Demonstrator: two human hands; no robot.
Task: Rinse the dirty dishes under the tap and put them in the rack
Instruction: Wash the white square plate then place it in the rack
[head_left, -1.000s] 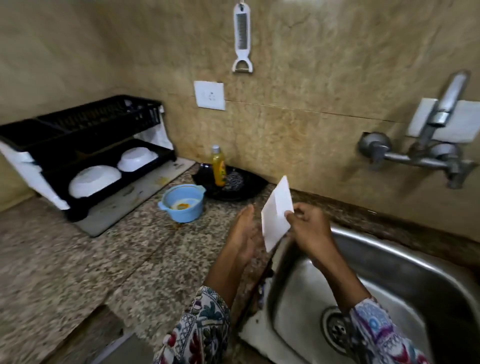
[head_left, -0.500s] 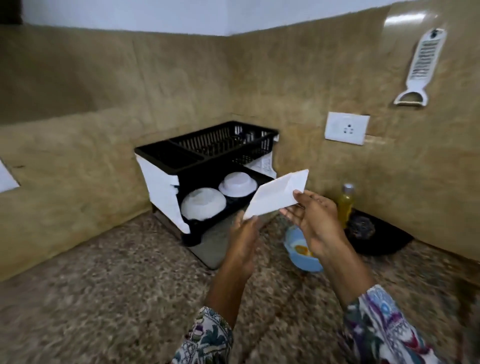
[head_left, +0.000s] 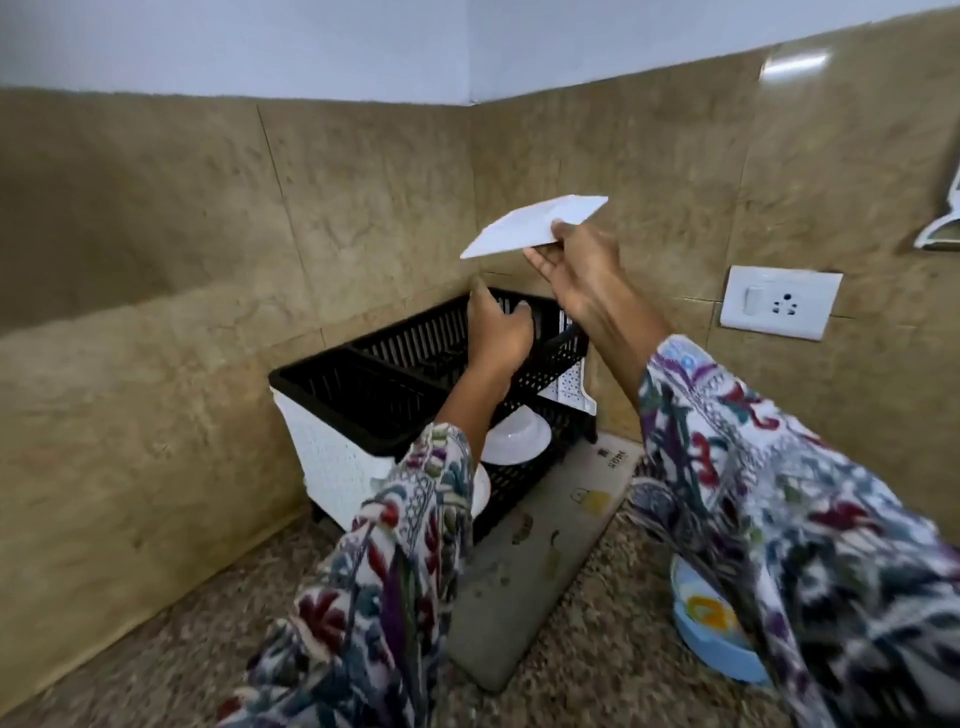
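Right hand (head_left: 582, 270): raised, pinched flat square white plate (head_left: 535, 226) tilted above two-tier black plastic dish rack (head_left: 415, 364).
Left hand (head_left: 498, 332): fingers curled, empty, over rack's top tier.

the rack (head_left: 363, 395) stands on the desk (head_left: 135, 670) in the corner where two walls meet, on a mat (head_left: 545, 545) that reaches out in front of it. two bowls (head_left: 517, 441) sit upside down on its lower tier. the right hand (head_left: 582, 270) holds a plate (head_left: 535, 226) above the rack's top tier; the left hand (head_left: 498, 332) is over that tier. a small bowl (head_left: 711, 623) sits on the desk right of the mat, and a wall socket (head_left: 779, 301) lies to the rack's right.
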